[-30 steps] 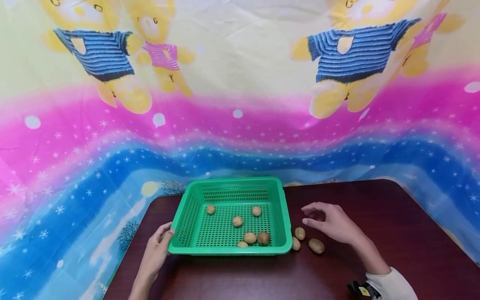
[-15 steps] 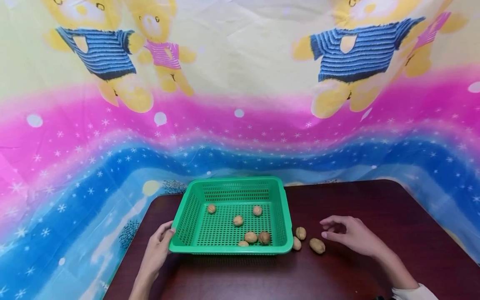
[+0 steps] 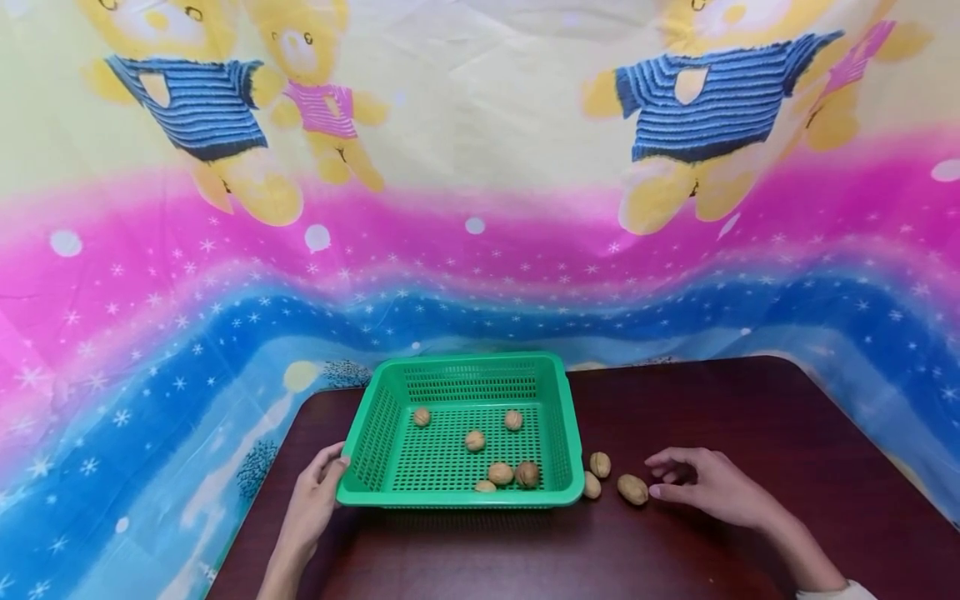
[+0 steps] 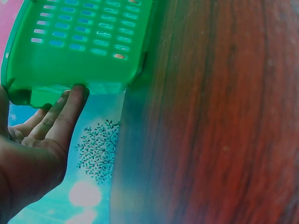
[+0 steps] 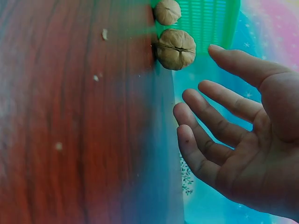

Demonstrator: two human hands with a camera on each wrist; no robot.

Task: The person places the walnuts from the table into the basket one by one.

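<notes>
A green plastic basket (image 3: 457, 500) with slotted walls stands on the table, holding several walnuts (image 3: 475, 441). At its left side my left hand (image 3: 313, 500) holds the rim, thumb on top and fingers against the outer wall; the left wrist view shows those fingers (image 4: 70, 114) under the rim. Outside the basket's right side lie three more walnuts, two close to the wall and one larger walnut (image 3: 632, 490) further right. Beside that one, my right hand (image 3: 708, 487) is held with loosely bent fingers spread, thumb tip near the shell. Nothing is in its palm in the right wrist view.
The dark reddish-brown table (image 3: 480, 554) has rounded far corners. Behind it hangs a cloth backdrop (image 3: 480, 275) printed with bears and snowflakes. Small pale crumbs (image 5: 104, 34) lie on the tabletop near the right hand.
My right hand has moved right and toward me, away from the basket's edge, and now sits beside the larger walnut. My left hand and the basket have stayed in place.
</notes>
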